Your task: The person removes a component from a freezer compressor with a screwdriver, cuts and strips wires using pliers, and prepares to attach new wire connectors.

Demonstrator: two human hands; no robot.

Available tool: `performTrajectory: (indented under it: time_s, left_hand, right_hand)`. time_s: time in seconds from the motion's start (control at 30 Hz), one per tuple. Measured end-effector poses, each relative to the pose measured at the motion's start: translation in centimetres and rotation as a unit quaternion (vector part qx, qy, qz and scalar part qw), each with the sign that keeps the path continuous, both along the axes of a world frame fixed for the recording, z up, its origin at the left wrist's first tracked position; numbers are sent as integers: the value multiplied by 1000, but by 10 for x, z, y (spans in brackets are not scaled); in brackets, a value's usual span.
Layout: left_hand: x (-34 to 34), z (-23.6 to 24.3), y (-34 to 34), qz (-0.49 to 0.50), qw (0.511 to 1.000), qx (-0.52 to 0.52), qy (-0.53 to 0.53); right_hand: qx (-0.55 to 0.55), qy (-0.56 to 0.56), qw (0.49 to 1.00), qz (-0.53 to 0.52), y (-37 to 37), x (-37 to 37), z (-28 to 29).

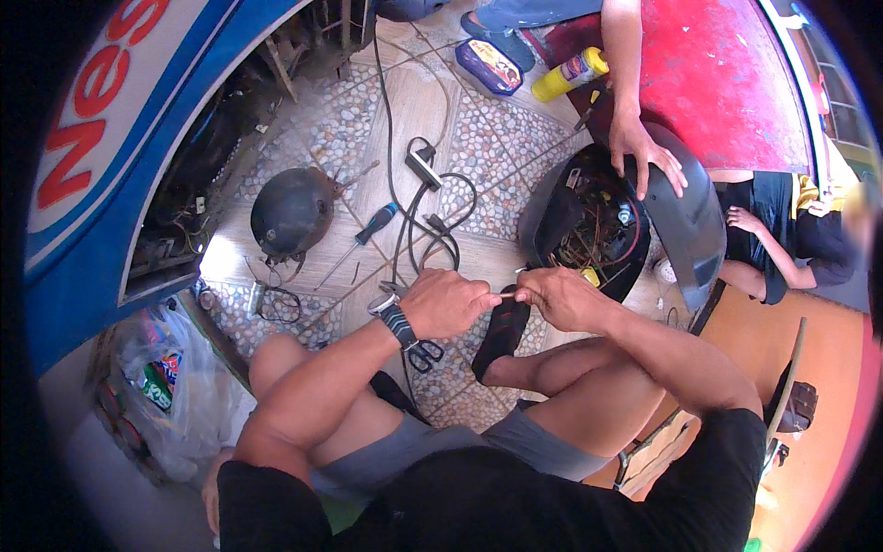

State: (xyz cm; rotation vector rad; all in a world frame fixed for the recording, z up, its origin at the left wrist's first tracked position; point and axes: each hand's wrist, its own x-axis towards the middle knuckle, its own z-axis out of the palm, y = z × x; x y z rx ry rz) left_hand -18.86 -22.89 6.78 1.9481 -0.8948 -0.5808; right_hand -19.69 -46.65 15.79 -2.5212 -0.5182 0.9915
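Observation:
My left hand (446,304) and my right hand (563,299) meet in front of my knees, fingertips pinched and closed. A thin, short wire-like piece (507,294) stretches between them; its exact kind is too small to make out. Just right of my right hand sits an open black plastic housing (550,207) with a tangle of wires (602,230) inside. Another person's hand (647,156) rests on its raised black panel (685,230). Below my left wrist lie scissors (424,356) with dark handles.
A screwdriver (377,224), a power strip (423,169) with cables and a black, rounded metal unit (292,213) lie on the tiled floor. Farther off are a purple tub (488,67) and a yellow can (570,74). A plastic bag (189,405) stands left; another person sits at right.

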Motion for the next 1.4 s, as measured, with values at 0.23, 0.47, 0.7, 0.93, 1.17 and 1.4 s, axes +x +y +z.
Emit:
performTrajectory:
  time_s: [0.23,0.47,0.7,0.93,1.17,1.4]
  left_hand:
    - [0,-4,-8,32,999,32,-2]
    - [13,-36,-6,63,955,-141,252]
    - [37,-8,4,64,832,-213,508]
    - [47,-11,5,66,754,-246,606]
    - [38,-2,-9,116,819,-196,526]
    - [30,12,-22,269,946,-120,133]
  right_hand:
    - [-10,-8,1000,-17,-9,-3,-18]
    - [139,250,913,-291,-29,48,-2]
    - [196,191,919,-283,-35,55,4]
    - [101,-53,982,-152,-11,60,10]
    - [7,-203,977,-68,3,41,-2]
    - [-46,-186,977,-93,19,44,2]
